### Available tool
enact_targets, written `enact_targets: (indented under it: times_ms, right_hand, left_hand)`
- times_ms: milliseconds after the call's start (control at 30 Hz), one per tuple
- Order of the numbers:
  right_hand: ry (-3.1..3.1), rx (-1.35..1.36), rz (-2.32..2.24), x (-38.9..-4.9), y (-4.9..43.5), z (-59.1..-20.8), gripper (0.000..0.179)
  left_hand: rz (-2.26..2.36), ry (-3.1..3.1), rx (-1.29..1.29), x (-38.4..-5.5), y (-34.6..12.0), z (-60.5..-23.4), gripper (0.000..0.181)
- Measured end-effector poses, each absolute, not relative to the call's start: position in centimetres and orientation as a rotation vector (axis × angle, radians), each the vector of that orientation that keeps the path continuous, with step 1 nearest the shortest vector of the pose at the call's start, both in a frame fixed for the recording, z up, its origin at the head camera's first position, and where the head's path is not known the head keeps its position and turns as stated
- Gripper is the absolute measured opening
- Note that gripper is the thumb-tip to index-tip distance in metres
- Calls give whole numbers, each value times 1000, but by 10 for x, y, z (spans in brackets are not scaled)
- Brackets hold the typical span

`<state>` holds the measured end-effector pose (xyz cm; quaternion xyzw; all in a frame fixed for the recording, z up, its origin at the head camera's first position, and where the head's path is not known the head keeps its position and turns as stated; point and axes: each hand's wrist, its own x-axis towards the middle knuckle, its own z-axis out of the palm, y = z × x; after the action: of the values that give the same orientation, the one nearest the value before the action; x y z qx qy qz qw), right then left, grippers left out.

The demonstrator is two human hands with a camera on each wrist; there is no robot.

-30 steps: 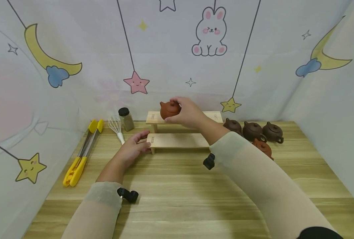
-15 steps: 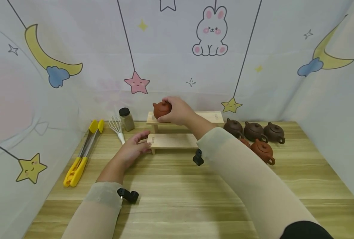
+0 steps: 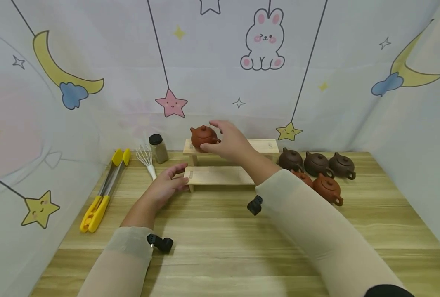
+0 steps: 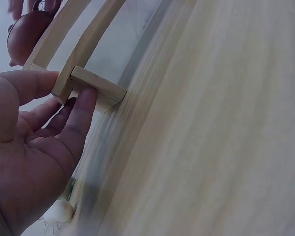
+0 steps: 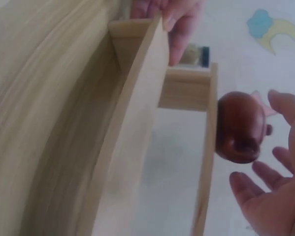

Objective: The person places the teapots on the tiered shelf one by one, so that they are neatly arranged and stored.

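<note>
A reddish-brown teapot stands upright at the left end of the upper step of a small two-tier wooden stand, its spout to the left. My right hand is just right of the teapot, thumb and fingers spread around its handle side. In the right wrist view, a gap shows between those fingers and the teapot. At the left end of the lower step, my left hand grips the stand. The left wrist view shows its thumb and fingers around the board's end and leg.
To the right of the stand sit three dark brown teapots and two reddish ones, one partly behind my right sleeve. On the left lie yellow-handled tongs and a whisk, beside a black-lidded jar. A printed curtain hangs behind.
My right hand has carried the teapot leftward to the upper step's left end, let go of it and drawn back slightly right. The left hand has stayed on the stand.
</note>
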<state>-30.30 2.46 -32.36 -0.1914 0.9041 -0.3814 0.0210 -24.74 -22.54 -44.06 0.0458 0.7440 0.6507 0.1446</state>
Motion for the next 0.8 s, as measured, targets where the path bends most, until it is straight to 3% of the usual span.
enact_targets:
  times_ms: [433,800]
  right_hand:
    - [2764,-386,-1418,-229,122,-335,78]
    - [2819,-231,-1454,-206,203,-360,80]
  left_hand:
    - [1897,2141,117,-249,-223,-442,65]
    - [1883,2162,124,-248,-223,-442,67]
